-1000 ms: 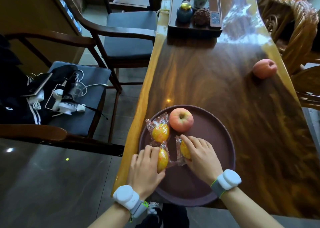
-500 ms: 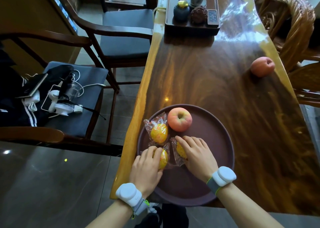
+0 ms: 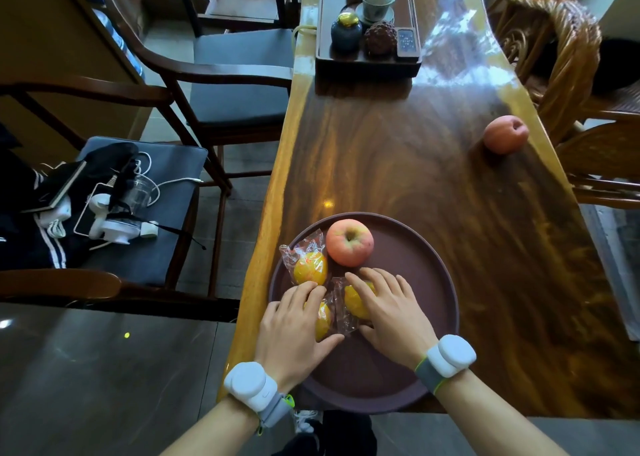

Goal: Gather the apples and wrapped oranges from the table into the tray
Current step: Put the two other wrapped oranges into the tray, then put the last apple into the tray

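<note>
Purple and round, the tray sits at the table's near edge holding an apple and three wrapped oranges, the left hand grasping one, the right hand another, while a second apple lies by the right edge.

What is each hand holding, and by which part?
Left hand covers one wrapped orange from above; right hand covers another wrapped orange, both in the tray.
</note>
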`<act>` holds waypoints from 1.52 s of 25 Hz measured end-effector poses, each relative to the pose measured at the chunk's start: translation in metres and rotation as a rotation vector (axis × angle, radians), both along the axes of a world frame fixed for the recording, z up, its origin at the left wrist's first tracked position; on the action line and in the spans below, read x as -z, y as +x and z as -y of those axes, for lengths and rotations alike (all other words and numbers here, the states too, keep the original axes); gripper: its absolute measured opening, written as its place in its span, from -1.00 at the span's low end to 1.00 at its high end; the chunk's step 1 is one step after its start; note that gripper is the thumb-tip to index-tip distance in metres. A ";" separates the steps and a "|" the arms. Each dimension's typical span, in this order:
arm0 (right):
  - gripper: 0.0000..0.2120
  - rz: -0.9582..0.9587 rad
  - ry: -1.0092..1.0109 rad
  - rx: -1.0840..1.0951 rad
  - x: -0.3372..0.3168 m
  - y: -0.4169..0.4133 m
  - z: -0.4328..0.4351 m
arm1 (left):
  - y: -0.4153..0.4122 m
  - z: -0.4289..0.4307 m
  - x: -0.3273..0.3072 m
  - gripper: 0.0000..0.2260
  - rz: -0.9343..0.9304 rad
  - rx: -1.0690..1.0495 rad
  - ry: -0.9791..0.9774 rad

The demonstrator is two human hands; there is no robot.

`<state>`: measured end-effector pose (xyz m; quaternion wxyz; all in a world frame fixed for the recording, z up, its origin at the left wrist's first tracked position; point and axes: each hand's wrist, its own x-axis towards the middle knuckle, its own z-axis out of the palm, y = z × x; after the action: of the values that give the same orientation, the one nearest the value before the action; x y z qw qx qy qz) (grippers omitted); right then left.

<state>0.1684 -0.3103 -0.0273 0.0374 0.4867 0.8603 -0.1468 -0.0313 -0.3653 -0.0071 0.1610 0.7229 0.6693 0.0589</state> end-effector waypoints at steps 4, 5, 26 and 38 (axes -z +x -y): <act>-0.27 -0.066 0.055 0.021 -0.020 0.013 -0.008 | 0.018 -0.032 -0.019 -0.45 0.039 0.029 0.111; -0.31 -0.085 0.080 0.042 -0.026 0.017 -0.011 | 0.023 -0.040 -0.024 -0.47 0.047 0.040 0.133; -0.50 -0.123 0.289 0.513 -0.037 0.204 -0.270 | 0.148 -0.232 -0.041 -0.57 0.101 0.105 0.222; -0.43 -0.005 0.233 0.571 0.008 0.215 -0.349 | 0.160 -0.249 -0.020 -0.57 0.096 0.074 0.141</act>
<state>0.3835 0.0385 -0.0348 -0.0637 0.7093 0.7000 -0.0528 0.1283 -0.1162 0.0134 0.1437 0.7530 0.6279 0.1346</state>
